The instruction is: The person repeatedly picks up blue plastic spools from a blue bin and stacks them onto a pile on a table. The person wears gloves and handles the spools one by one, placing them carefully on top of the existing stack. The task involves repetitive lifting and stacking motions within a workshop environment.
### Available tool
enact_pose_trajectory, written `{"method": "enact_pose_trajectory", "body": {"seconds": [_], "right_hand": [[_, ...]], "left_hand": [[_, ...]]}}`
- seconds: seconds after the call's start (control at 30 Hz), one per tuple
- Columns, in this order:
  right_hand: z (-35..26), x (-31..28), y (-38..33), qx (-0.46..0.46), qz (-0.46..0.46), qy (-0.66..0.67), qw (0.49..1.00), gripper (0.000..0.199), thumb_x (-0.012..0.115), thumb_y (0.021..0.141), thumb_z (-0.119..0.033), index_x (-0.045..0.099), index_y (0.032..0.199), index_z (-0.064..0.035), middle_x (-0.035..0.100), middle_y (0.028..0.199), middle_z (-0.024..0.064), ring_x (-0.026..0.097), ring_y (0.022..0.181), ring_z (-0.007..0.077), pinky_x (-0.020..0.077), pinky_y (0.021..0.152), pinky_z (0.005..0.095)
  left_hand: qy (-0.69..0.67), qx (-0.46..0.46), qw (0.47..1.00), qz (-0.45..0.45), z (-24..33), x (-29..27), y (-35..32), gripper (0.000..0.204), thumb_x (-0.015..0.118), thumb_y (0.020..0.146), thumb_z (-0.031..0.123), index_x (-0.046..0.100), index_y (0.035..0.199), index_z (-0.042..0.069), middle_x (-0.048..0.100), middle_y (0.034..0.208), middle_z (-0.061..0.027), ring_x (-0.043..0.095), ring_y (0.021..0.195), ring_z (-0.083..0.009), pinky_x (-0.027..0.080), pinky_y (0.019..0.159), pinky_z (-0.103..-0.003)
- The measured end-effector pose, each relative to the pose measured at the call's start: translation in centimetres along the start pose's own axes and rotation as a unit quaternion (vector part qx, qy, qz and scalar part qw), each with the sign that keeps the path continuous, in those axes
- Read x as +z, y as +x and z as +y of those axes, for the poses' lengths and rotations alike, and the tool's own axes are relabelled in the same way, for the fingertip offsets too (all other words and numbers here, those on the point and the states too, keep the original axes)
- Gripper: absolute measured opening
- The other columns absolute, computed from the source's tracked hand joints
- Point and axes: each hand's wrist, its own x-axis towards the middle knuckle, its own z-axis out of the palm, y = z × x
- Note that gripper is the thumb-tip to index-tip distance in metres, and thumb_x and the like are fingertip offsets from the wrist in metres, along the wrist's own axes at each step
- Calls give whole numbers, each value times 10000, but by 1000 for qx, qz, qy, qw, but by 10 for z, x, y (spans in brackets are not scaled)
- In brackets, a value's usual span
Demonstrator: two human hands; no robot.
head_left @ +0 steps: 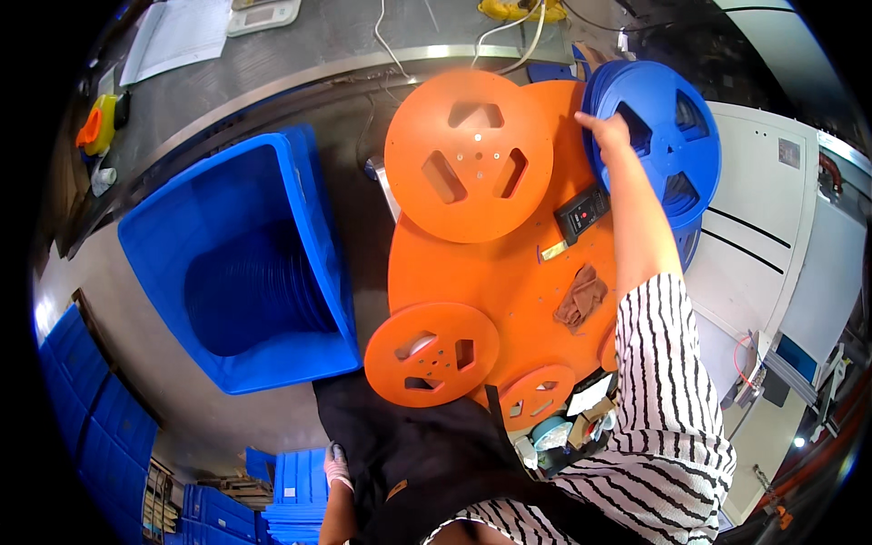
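At the upper right, my right hand [609, 136] grips a blue plastic reel [672, 141] at the front of a stack. Its fingers reach into a cutout and the thumb lies over the left rim. The stack leans on a large orange board [509, 272]. My left hand [337, 468], in a pale glove with grey fingertips, hangs low beside my black apron [409, 445]; how its fingers are set is unclear. Left of the blue stack is a large orange disc [477, 204] with three cutouts. A smaller orange disc [472, 322] sits nearer me.
A blue bin [291, 195] holding dark blue discs stands at left. On the board lie a black handheld device [581, 214] and a brown cloth [581, 298]. A metal bench [327, 41] with a scale [263, 16] runs along the back; a white cabinet [758, 209] stands at right.
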Motion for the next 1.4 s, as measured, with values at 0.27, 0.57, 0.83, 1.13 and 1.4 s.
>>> {"method": "enact_pose_trajectory", "body": {"seconds": [0.27,0.57,0.83,1.13,1.4], "right_hand": [[-21,-112,-147,-34,-159,124,979,396,707,736,-174,607,1052,42,677,880,103,649,779,197,501,730,310],[-68,-226,-390,-62,-326,689,644,387,625,760,-224,448,1041,-27,408,727,-5,383,581,109,358,548,275],[-112,-126,-580,-86,-510,761,393,349,687,781,-275,467,933,-51,392,554,-33,378,408,92,314,390,256],[-160,-116,-675,-117,-515,749,400,341,682,811,-285,438,908,-67,405,582,-28,418,476,99,367,428,258],[-180,-126,-687,-79,-430,778,451,351,674,826,-300,425,942,-80,351,635,-38,342,529,88,305,495,256]], "left_hand": [[-22,81,996,-20,76,-39,-25,436,545,962,352,567,1286,61,622,1231,-194,576,1154,-314,430,995,-362],[-111,309,944,21,212,-112,-37,510,516,968,323,459,1398,55,504,1391,-193,457,1302,-350,345,1088,-385],[125,608,708,337,339,-239,-204,631,554,878,319,407,1411,16,370,1472,-239,302,1384,-423,178,1160,-511],[85,650,708,262,267,-273,-190,609,617,797,239,487,1347,12,470,1391,-242,437,1296,-395,311,1111,-475],[6,519,795,313,207,-293,-82,557,467,954,432,488,1364,55,445,1419,-233,403,1321,-402,341,1084,-440]]}}
